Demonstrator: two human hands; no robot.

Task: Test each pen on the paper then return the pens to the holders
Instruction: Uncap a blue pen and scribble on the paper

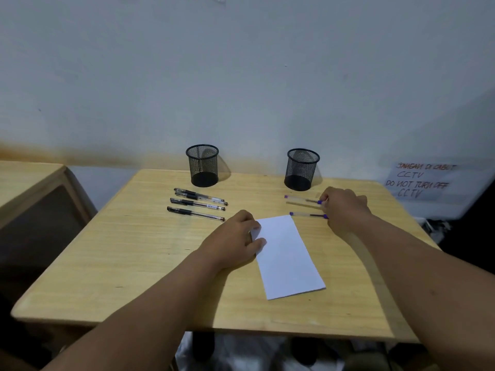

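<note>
The right hand [344,210] covers the near ends of two blue pens [305,200], so its grip cannot be judged. The left hand [235,241] hides the paper's [288,259] left edge. Both forearms run off the bottom edge. The wall sign [422,180] is blurred.

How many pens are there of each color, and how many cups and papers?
Black pens: 4
Purple-capped clear pens: 2
Black mesh holders: 2, both empty
White paper: 1
Total: 9 things on the wooden table
</note>
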